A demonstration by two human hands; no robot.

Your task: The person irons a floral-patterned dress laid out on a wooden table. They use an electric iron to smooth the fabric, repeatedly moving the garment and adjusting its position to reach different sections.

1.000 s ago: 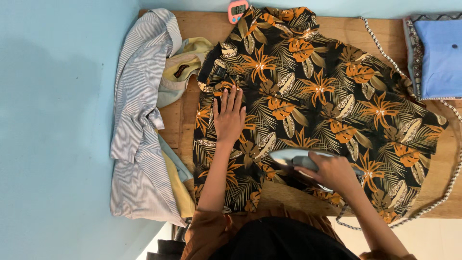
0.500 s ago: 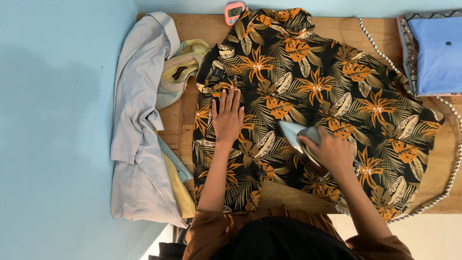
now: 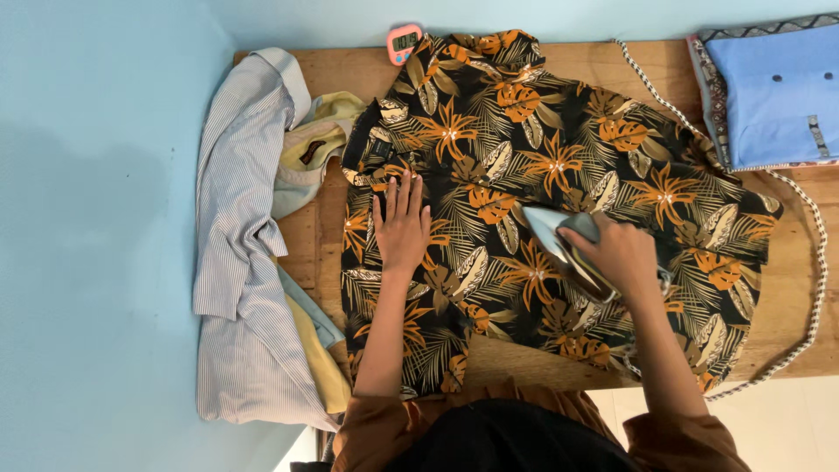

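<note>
- the black shirt with orange and cream leaf print [image 3: 559,175] is spread flat across most of the wooden tabletop [image 3: 786,332], collar up at the far edge, hem hanging over the near edge
- left hand [image 3: 401,227] lies palm down on the shirt's left side, fingers straight and only slightly spread, pointing at the far edge, pinning the cloth
- right hand [image 3: 620,255] is wrapped round the handle of the steel iron [image 3: 559,245], fingers curled tight on it
- the key bit: the iron sits just right of the shirt's middle, long axis running diagonal, nose aimed toward the far left corner, so toward the flat hand. the two are near but apart, with a strip of shirt between them
- the iron's braided cord [image 3: 817,262] loops along the right edge
- striped shirt [image 3: 236,253] and some yellow clothes [image 3: 328,131] are heaped along the left edge
- small pink timer [image 3: 405,42] sits at the far edge, folded blue shirt [image 3: 773,96] in the far right corner
</note>
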